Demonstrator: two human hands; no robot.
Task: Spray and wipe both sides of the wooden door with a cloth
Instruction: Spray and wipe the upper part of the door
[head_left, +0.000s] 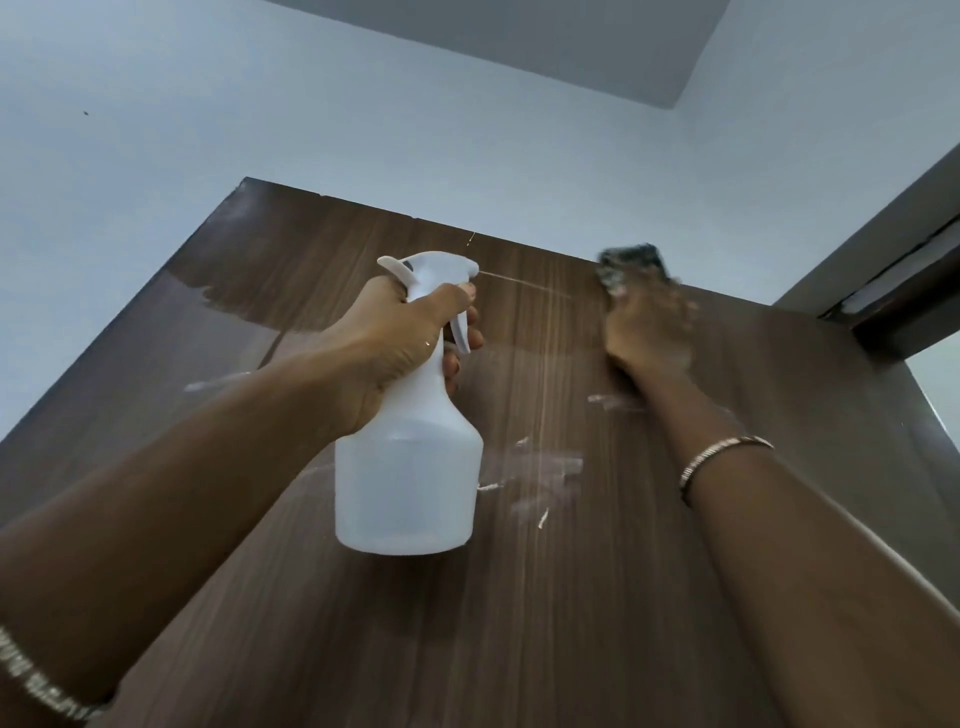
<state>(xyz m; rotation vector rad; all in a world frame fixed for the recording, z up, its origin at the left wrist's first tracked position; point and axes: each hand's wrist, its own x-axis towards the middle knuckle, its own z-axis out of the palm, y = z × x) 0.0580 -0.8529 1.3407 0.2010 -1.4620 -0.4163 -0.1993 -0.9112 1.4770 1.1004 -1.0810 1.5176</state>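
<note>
Wooden door (571, 597) rises straight ahead of you, its dark grained face just beyond your left hand (395, 332), which grips the neck of a white spray bottle (410, 483) with fingers curled at the trigger. Your right hand (647, 332), blurred, clutches a dark cloth (631, 267) against the panel near its top edge. Wet streaks and pale smears run down the wood, with a glossy patch at upper left.

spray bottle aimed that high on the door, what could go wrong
The jet from the white plastic spray bottle in the left hand could overshoot the top of the brown wooden door onto the wall.
Liquid streaks below the dark cloth in the right hand may drip lower unwiped.
</note>
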